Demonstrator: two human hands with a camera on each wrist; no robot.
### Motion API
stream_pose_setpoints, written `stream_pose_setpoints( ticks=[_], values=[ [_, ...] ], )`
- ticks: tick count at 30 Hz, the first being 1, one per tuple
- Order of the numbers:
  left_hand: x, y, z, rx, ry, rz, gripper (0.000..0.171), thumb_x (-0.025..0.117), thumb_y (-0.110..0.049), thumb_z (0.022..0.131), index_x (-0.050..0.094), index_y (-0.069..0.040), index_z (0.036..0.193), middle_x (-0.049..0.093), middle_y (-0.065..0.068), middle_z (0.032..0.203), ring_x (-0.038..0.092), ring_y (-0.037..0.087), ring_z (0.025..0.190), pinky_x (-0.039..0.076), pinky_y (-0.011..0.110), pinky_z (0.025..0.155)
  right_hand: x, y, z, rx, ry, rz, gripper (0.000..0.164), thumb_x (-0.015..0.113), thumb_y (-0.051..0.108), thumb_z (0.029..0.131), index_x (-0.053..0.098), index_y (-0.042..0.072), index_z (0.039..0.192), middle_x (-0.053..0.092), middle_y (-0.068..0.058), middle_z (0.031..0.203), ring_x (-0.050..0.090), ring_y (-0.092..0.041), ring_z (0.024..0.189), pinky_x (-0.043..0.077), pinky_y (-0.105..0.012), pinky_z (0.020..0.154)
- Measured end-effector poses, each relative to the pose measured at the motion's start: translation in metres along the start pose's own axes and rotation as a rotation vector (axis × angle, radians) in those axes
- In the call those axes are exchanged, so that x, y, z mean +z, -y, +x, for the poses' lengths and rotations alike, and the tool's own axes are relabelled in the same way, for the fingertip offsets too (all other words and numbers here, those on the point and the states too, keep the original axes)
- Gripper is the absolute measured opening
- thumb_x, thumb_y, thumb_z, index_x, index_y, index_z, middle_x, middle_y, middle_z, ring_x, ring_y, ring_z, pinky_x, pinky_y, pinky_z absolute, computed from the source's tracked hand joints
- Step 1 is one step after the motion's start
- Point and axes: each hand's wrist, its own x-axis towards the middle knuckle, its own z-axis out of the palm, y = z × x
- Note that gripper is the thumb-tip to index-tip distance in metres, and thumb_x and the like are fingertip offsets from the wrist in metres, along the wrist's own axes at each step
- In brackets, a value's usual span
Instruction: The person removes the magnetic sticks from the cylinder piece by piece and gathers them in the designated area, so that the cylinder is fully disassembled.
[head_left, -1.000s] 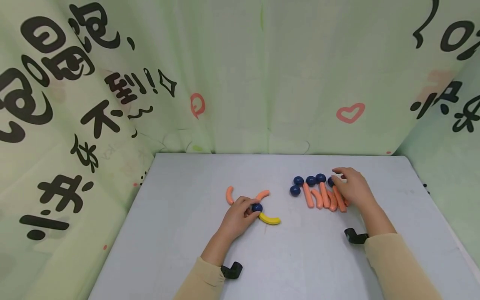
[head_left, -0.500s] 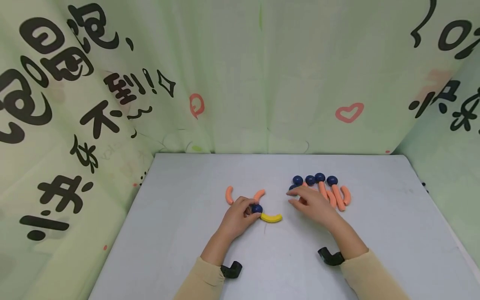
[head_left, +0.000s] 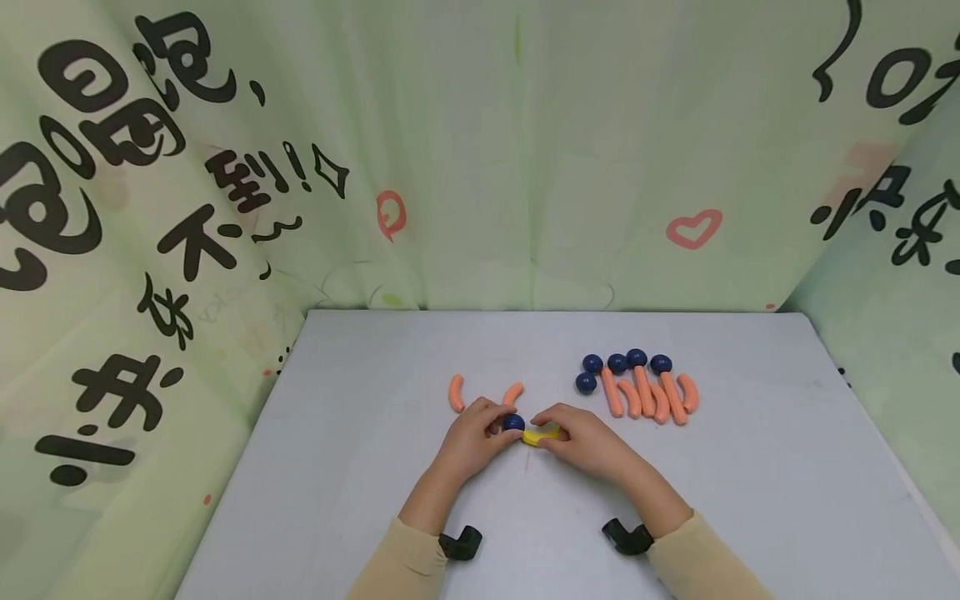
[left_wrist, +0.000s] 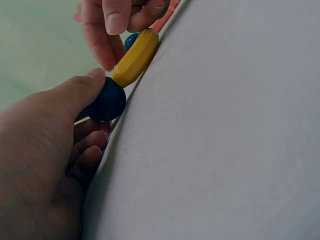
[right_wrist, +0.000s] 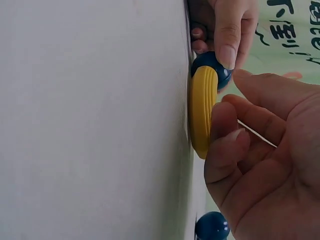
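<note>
In the head view, my left hand pinches a dark blue ball on the table. The thumb lies over the ball in the left wrist view, with fingers behind it. A curved, ridged yellow piece meets the ball end-on. My right hand is at this yellow piece, its digits loosely bent and apart. In the right wrist view its fingers lie against or just beside the piece; I cannot tell if they touch. A curved orange-pink stick lies behind the ball, partly hidden by my left hand.
Several straight and curved orange-pink sticks lie in a group on the right, with several blue balls along their far ends. Another curved stick lies left. Printed curtains hang behind the white table.
My right hand has left the group of balls and sticks, moving left and nearer to the yellow piece. My left hand keeps its pinch on the blue ball in place.
</note>
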Motion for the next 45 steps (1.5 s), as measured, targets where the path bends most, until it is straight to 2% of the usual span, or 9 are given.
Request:
stream_pose_setpoints(
  ticks=[7, 11, 17, 22, 31, 35, 45],
  values=[
    [-0.001, 0.0, 0.0, 0.041, -0.001, 0.038, 0.038, 0.069, -0.046, 0.09, 0.068, -0.022, 0.119, 0.057, -0.008, 0.095, 0.05, 0.003, 0.079, 0.045, 0.018, 0.071, 0.008, 0.001, -0.001, -0.022, -0.036, -0.043, 0.024, 0.07, 0.019, 0.092, 0.069, 0.02, 0.116, 0.067, 0.007, 0.113, 0.06, -0.007, 0.094, 0.052, -0.031, 0.085],
    [-0.001, 0.0, 0.001, 0.055, -0.004, 0.045, 0.037, 0.07, -0.045, 0.09, 0.067, -0.022, 0.118, 0.057, -0.008, 0.095, 0.05, 0.003, 0.079, 0.045, 0.018, 0.071, 0.012, -0.001, 0.0, -0.036, -0.066, -0.079, 0.024, 0.07, 0.019, 0.092, 0.07, 0.02, 0.116, 0.068, 0.007, 0.111, 0.06, -0.007, 0.094, 0.052, -0.032, 0.084],
    [-0.001, 0.0, -0.001, 0.068, 0.024, 0.04, 0.041, 0.069, -0.048, 0.089, 0.067, -0.026, 0.123, 0.061, -0.009, 0.1, 0.052, 0.004, 0.082, 0.045, 0.02, 0.073, 0.015, -0.001, -0.002, -0.02, -0.076, -0.122, 0.023, 0.071, 0.02, 0.091, 0.071, 0.021, 0.115, 0.067, 0.009, 0.109, 0.06, -0.006, 0.094, 0.053, -0.033, 0.086],
    [-0.001, 0.0, -0.002, 0.071, 0.027, 0.038, 0.041, 0.068, -0.05, 0.089, 0.068, -0.029, 0.124, 0.062, -0.01, 0.103, 0.052, 0.004, 0.083, 0.045, 0.02, 0.074, 0.015, 0.0, -0.002, -0.015, -0.081, -0.123, 0.022, 0.071, 0.021, 0.092, 0.071, 0.021, 0.114, 0.067, 0.009, 0.109, 0.06, -0.006, 0.093, 0.053, -0.034, 0.086],
    [-0.003, -0.002, -0.003, 0.072, 0.032, 0.055, 0.04, 0.067, -0.051, 0.089, 0.067, -0.029, 0.122, 0.062, -0.009, 0.102, 0.052, 0.004, 0.083, 0.046, 0.021, 0.075, 0.013, -0.004, -0.004, -0.058, -0.064, -0.103, 0.02, 0.069, 0.02, 0.093, 0.07, 0.025, 0.113, 0.065, 0.011, 0.11, 0.06, -0.005, 0.096, 0.053, -0.033, 0.087],
    [-0.003, -0.002, -0.003, 0.064, 0.034, 0.045, 0.04, 0.067, -0.05, 0.089, 0.067, -0.028, 0.122, 0.062, -0.009, 0.103, 0.053, 0.005, 0.084, 0.047, 0.022, 0.076, 0.01, -0.004, -0.005, -0.069, -0.046, -0.078, 0.02, 0.068, 0.018, 0.094, 0.069, 0.025, 0.113, 0.064, 0.01, 0.112, 0.06, -0.007, 0.099, 0.053, -0.034, 0.088],
    [0.0, 0.001, -0.002, 0.063, 0.028, 0.053, 0.04, 0.069, -0.049, 0.089, 0.068, -0.028, 0.123, 0.062, -0.009, 0.105, 0.056, 0.004, 0.089, 0.048, 0.022, 0.079, -0.008, -0.009, -0.012, -0.004, -0.061, -0.076, 0.018, 0.068, 0.021, 0.094, 0.068, 0.029, 0.111, 0.063, 0.014, 0.109, 0.057, -0.004, 0.094, 0.052, -0.031, 0.085]
  ],
)
